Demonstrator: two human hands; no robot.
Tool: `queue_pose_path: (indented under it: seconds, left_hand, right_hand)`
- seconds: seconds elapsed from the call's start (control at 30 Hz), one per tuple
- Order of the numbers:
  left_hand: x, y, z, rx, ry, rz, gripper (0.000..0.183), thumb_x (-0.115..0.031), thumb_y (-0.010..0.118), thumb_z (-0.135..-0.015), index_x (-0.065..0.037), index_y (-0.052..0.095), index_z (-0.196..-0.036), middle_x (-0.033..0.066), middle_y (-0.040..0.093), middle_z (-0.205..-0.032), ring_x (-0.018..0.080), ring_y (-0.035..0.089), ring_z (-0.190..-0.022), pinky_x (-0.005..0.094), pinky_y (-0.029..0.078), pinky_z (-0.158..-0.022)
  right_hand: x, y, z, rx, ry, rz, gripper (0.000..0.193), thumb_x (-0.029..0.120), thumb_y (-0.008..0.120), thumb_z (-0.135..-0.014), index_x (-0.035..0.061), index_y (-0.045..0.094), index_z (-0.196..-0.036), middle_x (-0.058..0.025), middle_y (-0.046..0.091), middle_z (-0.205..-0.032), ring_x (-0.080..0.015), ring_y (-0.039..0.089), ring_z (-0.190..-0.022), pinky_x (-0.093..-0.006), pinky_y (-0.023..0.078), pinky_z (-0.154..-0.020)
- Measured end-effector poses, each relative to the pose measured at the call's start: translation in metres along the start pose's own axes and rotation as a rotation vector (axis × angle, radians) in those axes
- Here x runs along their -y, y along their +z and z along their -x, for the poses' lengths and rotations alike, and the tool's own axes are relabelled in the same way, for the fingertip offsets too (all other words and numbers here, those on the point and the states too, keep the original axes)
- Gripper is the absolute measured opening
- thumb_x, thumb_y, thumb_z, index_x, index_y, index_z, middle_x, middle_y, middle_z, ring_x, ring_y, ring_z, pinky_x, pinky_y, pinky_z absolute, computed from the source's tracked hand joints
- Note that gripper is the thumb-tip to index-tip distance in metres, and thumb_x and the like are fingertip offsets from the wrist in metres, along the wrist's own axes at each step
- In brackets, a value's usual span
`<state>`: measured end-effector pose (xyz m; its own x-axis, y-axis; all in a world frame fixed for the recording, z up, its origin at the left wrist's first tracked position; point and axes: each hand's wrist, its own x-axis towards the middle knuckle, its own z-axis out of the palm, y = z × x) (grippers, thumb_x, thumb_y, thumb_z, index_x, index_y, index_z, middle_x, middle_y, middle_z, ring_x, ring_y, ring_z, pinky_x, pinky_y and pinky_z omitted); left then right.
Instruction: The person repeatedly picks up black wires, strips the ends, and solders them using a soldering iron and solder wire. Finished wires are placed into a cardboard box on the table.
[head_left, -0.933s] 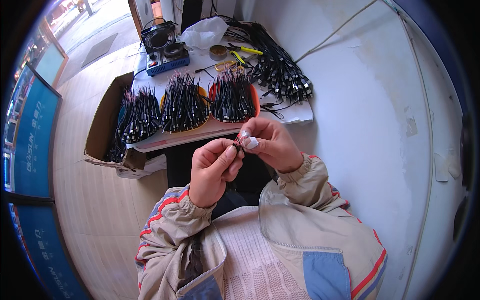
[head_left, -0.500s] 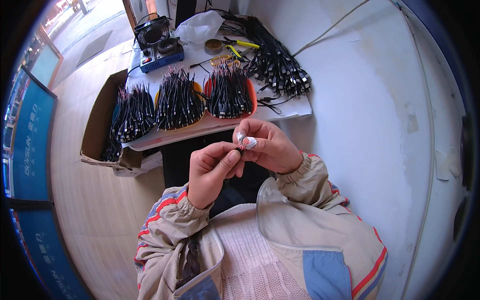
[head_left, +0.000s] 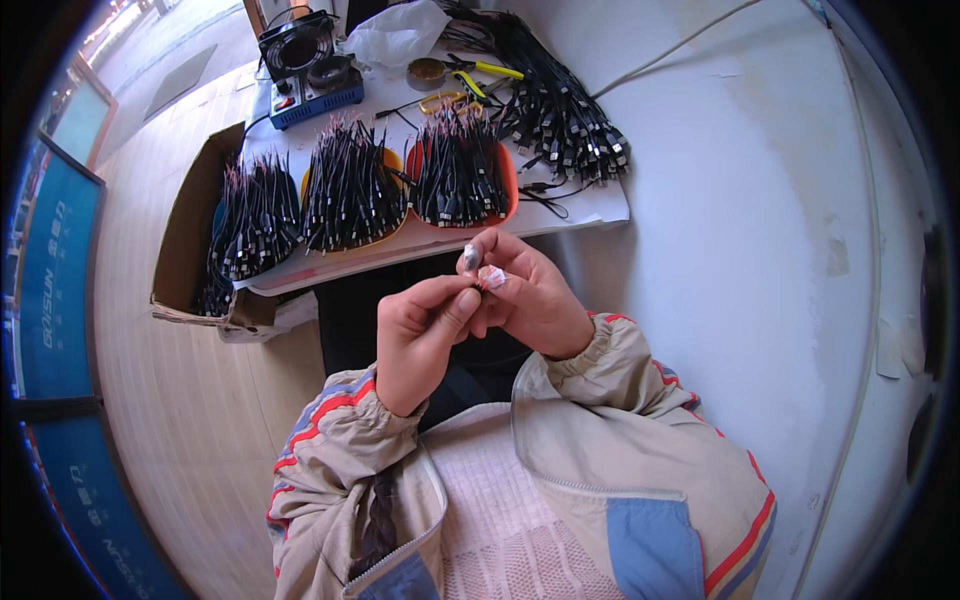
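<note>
Black, thin wire piece [head_left: 478, 287] sits pinched between closed left hand [head_left: 420, 335] and right hand [head_left: 525, 295] above the lap, near the desk [head_left: 600, 205]; loosened fingertips could drop it.

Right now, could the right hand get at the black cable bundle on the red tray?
Probably yes: the right hand hangs just short of the table edge, with the black cable bundle on the red tray directly beyond, unobstructed; it already pinches a small piece.

We see a white table [head_left: 590, 205] carrying orange trays of black cable bundles [head_left: 460, 180], a blue soldering station [head_left: 305, 85], a white plastic bag [head_left: 400, 35], and yellow-handled pliers [head_left: 490, 68].
</note>
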<state>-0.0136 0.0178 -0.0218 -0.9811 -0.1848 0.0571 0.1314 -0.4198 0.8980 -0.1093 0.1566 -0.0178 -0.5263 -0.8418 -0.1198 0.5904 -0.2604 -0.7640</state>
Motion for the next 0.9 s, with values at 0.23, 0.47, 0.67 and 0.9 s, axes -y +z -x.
queue_pose_path:
  seconds: [0.23,0.47,0.67,0.9]
  left_hand:
    - [0.001,0.001,0.003,0.015,-0.048,-0.049,0.017,-0.006,0.059,-0.094,0.005,0.065,-0.105,0.003,0.063,-0.076,0.0051,0.054,-0.066,0.0179,0.041,-0.056]
    - [0.0,-0.009,0.006,0.107,-0.157,0.129,0.017,-0.007,0.059,-0.093,0.008,0.066,-0.098,0.0065,0.061,-0.073,0.0054,0.046,-0.057,0.0183,0.029,-0.049]
    - [0.001,-0.01,0.004,0.068,-0.15,0.044,0.018,-0.01,0.06,-0.093,0.007,0.066,-0.094,0.002,0.056,-0.065,0.0031,0.039,-0.053,0.0188,0.025,-0.046]
    - [0.004,-0.011,-0.002,0.102,-0.203,0.036,0.019,-0.013,0.061,-0.094,0.006,0.067,-0.094,0.0005,0.057,-0.065,0.0014,0.039,-0.053,0.0179,0.026,-0.046]
  right_hand:
    - [-0.004,-0.009,-0.001,-0.007,-0.046,-0.009,0.034,0.015,0.06,-0.092,0.006,0.044,-0.121,-0.002,0.053,-0.101,-0.0091,0.058,-0.082,-0.023,0.052,-0.066]
    - [-0.025,-0.012,-0.004,0.187,0.163,-0.391,0.045,0.023,0.062,-0.089,0.0041,0.042,-0.125,-0.0062,0.052,-0.1,-0.0189,0.058,-0.093,-0.0347,0.053,-0.076]
    - [0.001,-0.015,-0.001,0.0,-0.065,0.116,0.033,0.039,0.053,-0.098,0.0061,0.052,-0.091,0.0009,0.05,-0.082,-0.0088,0.047,-0.071,-0.0233,0.041,-0.065]
    - [0.014,-0.007,0.012,-0.091,-0.266,1.046,0.034,0.026,0.056,-0.097,-0.0002,0.054,-0.077,-0.0009,0.051,-0.065,-0.0074,0.042,-0.062,-0.0248,0.038,-0.055]
